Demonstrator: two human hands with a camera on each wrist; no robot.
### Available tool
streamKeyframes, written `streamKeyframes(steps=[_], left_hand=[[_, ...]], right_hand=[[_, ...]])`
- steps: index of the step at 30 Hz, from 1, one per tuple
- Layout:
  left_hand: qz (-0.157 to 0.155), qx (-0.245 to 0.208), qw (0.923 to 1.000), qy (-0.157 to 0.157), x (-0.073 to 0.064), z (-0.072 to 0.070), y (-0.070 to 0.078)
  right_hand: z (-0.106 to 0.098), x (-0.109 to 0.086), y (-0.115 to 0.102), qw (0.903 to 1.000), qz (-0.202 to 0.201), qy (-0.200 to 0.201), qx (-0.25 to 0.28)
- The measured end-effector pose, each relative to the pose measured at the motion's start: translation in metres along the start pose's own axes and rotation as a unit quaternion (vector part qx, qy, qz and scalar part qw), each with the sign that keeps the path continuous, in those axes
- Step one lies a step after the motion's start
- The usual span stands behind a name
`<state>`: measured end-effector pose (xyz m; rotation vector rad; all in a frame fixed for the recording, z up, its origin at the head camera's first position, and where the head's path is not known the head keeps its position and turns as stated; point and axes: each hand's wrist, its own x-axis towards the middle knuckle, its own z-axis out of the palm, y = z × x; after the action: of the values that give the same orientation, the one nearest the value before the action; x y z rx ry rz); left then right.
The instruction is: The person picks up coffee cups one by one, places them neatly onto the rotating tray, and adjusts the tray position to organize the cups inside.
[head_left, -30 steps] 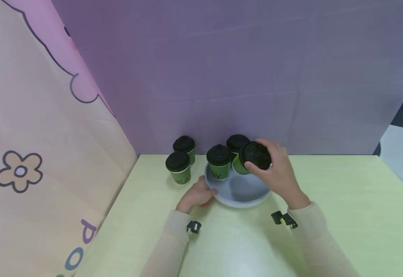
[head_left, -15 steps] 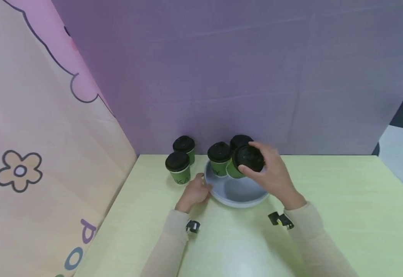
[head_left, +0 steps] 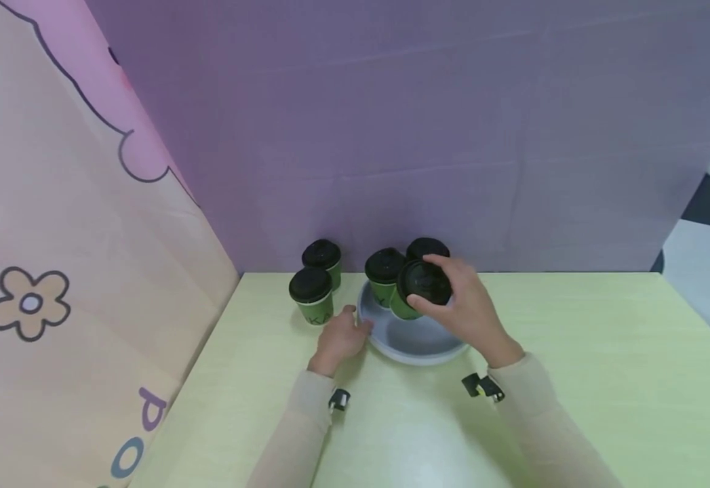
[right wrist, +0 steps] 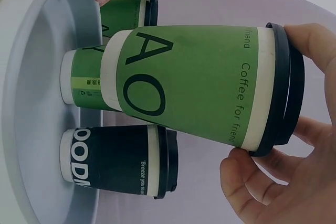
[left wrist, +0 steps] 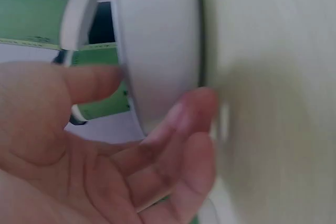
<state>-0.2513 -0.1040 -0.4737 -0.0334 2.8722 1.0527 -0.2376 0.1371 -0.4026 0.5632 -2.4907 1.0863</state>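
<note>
My right hand (head_left: 470, 312) holds a green paper coffee cup (right wrist: 184, 85) by its black lid, fingers on one side and thumb on the other. In the right wrist view the cup is tilted, its base off the grey plate (right wrist: 31, 103). On the plate stand a green lidded cup (head_left: 382, 291) and, behind the held cup, a dark one (right wrist: 113, 158) with white letters. My left hand (head_left: 340, 341) grips the plate's left side; in the left wrist view its thumb lies at the rim of the plate (left wrist: 163, 40) and its fingers against the outer wall.
Two more green lidded cups stand left of the plate, one in front (head_left: 314, 308) and one behind (head_left: 323, 255). A purple backdrop (head_left: 355, 135) rises at the far edge of the pale table (head_left: 574, 352). A patterned cloth wall (head_left: 98, 271) borders the left.
My right hand has moved the held cup left and slightly toward me over the plate. The green cup on the plate has shifted slightly back. The left hand stays at the plate's side.
</note>
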Motion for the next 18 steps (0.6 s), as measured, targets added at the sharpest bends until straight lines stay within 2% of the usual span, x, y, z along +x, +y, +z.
streamKeyframes(steps=[4, 7, 12, 18], left_hand=[[0.007, -0.003, 0.9982, -0.060, -0.005, -0.003, 0.005], [0.014, -0.004, 0.9961, -0.087, -0.008, -0.005, 0.007], [0.015, -0.006, 0.9945, -0.103, -0.011, -0.005, 0.011], [0.033, -0.032, 0.9934, -0.105, -0.011, -0.003, 0.011]], right_hand=[[0.005, 0.001, -0.001, 1.0000, -0.001, -0.003, -0.008], [0.010, 0.001, 0.000, 0.9999, -0.004, -0.006, -0.014], [0.018, 0.003, 0.002, 0.9994, -0.020, -0.007, -0.028], [0.030, 0.003, 0.003, 0.9980, -0.023, -0.023, -0.054]])
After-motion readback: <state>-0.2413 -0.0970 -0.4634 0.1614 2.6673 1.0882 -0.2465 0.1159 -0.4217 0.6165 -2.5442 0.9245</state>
